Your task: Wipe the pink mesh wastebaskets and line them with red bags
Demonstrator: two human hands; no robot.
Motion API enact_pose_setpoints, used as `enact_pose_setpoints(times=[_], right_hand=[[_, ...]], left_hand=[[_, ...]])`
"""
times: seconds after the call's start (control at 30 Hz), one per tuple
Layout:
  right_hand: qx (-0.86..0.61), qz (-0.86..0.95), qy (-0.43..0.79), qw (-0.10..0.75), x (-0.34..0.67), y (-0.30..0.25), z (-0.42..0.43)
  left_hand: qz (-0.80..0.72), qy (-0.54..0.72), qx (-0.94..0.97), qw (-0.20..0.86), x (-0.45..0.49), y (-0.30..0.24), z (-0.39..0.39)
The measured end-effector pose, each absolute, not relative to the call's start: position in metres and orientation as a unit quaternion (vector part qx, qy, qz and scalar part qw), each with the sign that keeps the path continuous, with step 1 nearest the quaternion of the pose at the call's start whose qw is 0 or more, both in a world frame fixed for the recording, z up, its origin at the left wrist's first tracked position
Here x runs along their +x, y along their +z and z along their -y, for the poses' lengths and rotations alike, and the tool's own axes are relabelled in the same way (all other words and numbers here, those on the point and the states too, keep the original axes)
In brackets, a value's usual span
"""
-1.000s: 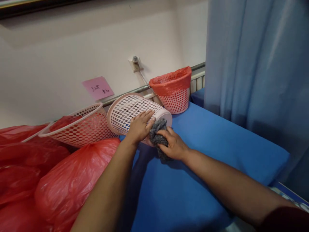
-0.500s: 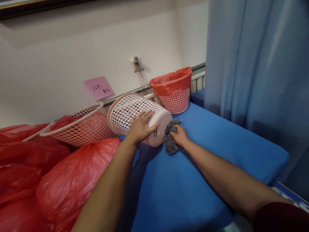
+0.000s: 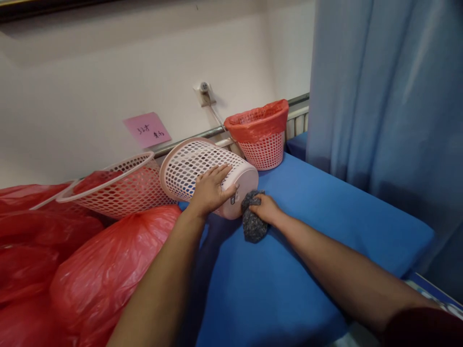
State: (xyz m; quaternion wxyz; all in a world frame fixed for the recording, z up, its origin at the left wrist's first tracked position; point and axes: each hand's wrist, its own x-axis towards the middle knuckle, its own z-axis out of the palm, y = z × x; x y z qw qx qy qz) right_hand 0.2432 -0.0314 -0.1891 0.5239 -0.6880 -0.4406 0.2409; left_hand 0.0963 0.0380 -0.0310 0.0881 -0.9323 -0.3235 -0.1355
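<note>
Pale pink mesh basket (image 3: pixel 213 154) tipped on its side on a smooth blue pad (image 3: pixel 253 284), fuzzy grey cloth (image 3: pixel 255 227) at its base.
Left hand (image 3: pixel 210 192) is flat on the basket's curved side, fingers stretched out and the thumb sticking out on its own toward the solid round base. Right hand (image 3: pixel 266 209) has its fingers clamped on that nubby, bunched-up cloth, right by the basket's base edge; honestly can't tell if it's pressing on the plastic. Behind the basket to the right there's a holey pink bin (image 3: pixel 261 149) with a thin, crinkly red liner (image 3: pixel 258 127) folded over the rim. Left of the basket, a wider mesh basket (image 3: pixel 126 195) leans over, and shiny, puffed-up red plastic bags (image 3: pixel 115 262) bulge in front of that one.
</note>
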Motion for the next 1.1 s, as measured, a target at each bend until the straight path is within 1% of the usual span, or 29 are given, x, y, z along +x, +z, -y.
enact_pose_setpoints(times=[0.17,0.23,0.37,0.43,0.5,0.6,0.63,0.77,0.87,0.93,1.03,1.1], right_hand=[[-0.688,0.405,0.166,0.579,0.267,-0.180,0.020],[-0.691,0.414,0.165,0.569,0.268,-0.182,0.020],[-0.704,0.436,0.208,0.520,0.262,-0.187,0.025],[-0.706,0.437,0.203,0.520,0.261,-0.183,0.028],[-0.698,0.439,0.176,0.538,0.262,-0.174,0.032],[-0.650,0.468,0.115,0.588,0.263,-0.164,0.034],[-0.647,0.471,0.109,0.590,0.264,-0.164,0.034],[-0.711,0.434,0.166,0.529,0.269,-0.175,0.027],[-0.719,0.427,0.170,0.522,0.271,-0.174,0.028],[-0.684,0.450,0.129,0.559,0.266,-0.165,0.036],[-0.558,0.547,0.054,0.622,0.256,-0.149,0.048],[-0.529,0.562,0.048,0.634,0.253,-0.146,0.050]], left_hand=[[0.330,-0.139,-0.929,0.088,0.097,-0.031,-0.036],[0.331,-0.142,-0.929,0.087,0.098,-0.031,-0.035],[0.329,-0.139,-0.930,0.084,0.098,-0.031,-0.036],[0.329,-0.138,-0.930,0.083,0.097,-0.031,-0.036],[0.328,-0.141,-0.930,0.085,0.096,-0.032,-0.036],[0.330,-0.144,-0.929,0.085,0.096,-0.032,-0.036],[0.331,-0.143,-0.929,0.084,0.096,-0.031,-0.035],[0.333,-0.134,-0.930,0.083,0.098,-0.030,-0.035],[0.328,-0.137,-0.931,0.085,0.096,-0.031,-0.037],[0.327,-0.143,-0.930,0.084,0.095,-0.033,-0.038],[0.324,-0.144,-0.931,0.082,0.094,-0.034,-0.040],[0.322,-0.141,-0.933,0.080,0.094,-0.034,-0.040]])
